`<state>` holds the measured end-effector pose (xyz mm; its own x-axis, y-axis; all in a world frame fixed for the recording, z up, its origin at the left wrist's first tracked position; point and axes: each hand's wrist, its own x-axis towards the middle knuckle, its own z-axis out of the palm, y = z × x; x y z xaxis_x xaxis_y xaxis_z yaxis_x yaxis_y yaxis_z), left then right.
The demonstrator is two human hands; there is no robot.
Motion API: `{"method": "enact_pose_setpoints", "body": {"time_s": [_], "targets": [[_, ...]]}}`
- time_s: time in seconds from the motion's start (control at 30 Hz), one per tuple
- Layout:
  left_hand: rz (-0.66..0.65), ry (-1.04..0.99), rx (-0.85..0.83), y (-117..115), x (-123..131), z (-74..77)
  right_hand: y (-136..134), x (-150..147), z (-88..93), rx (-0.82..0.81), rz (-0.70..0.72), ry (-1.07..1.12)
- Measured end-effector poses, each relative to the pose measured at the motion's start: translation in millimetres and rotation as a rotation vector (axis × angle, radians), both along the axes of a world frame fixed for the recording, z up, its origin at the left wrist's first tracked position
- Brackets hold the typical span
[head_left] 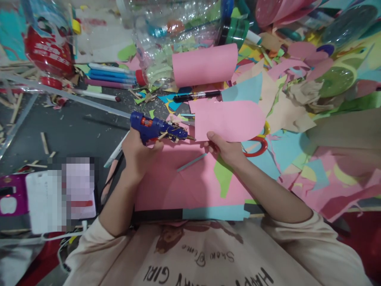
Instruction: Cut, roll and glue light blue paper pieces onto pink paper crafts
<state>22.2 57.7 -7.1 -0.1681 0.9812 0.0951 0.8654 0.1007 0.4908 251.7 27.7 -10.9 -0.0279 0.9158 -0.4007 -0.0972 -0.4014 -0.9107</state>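
My left hand (139,149) is closed around the handle of a blue hot-glue gun (157,128), whose nozzle points right at the left edge of a pink paper piece (229,119) with a rounded right end. My right hand (226,149) pinches the lower edge of that pink piece and holds it just above a large pink sheet (178,178) lying in front of me. A thin pale-blue strip (192,162) lies on the large sheet between my hands.
A rolled pink paper tube (205,63) and a black pen (196,95) lie behind. Red-handled scissors (257,145) sit right of my hand. Coloured paper scraps (312,171) cover the right side. Markers (110,75), clear plastic bottles (166,35) and a white device (59,194) are to the left.
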Motion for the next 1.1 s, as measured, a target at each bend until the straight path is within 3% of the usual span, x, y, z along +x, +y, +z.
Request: {"method": "enact_pose_setpoints", "body": {"time_s": [0.7,1.1], "targets": [[-0.040,0.020,0.038,-0.3,0.7,-0.3,1.6,-3.1,7.0,-0.041,-0.011,0.022],[0.038,0.006,0.031,3.0,-1.6,-2.3,-0.5,-3.7,7.2,-0.032,-0.004,0.011]]}}
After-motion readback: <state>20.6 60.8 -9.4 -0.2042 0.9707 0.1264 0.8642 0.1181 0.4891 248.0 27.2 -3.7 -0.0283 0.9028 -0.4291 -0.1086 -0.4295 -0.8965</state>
